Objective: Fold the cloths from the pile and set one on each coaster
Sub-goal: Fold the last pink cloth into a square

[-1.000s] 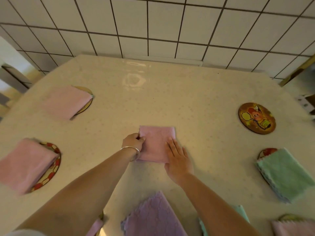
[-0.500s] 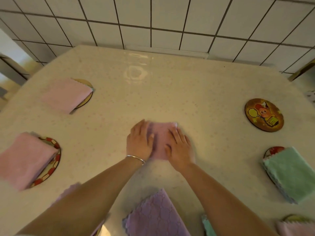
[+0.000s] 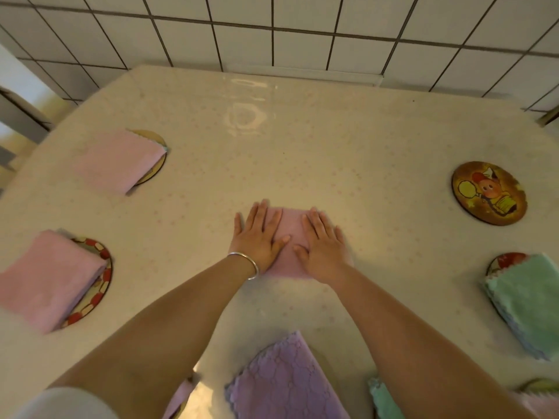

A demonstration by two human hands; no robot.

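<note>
A folded pink cloth lies at the middle of the table. My left hand and my right hand both rest flat on it, fingers spread, pressing it down. A round cartoon coaster at the right is bare. Pink folded cloths sit on the far-left coaster and the near-left coaster. A green folded cloth covers a coaster at the right edge. A purple cloth lies unfolded near me.
The table has a pale glossy cover and meets a white tiled wall at the back. Another green cloth and a pink cloth peek out at the bottom edge.
My left hand let go of the cloth's left edge and went flat on it. Both hands now press the folded pink cloth side by side.
</note>
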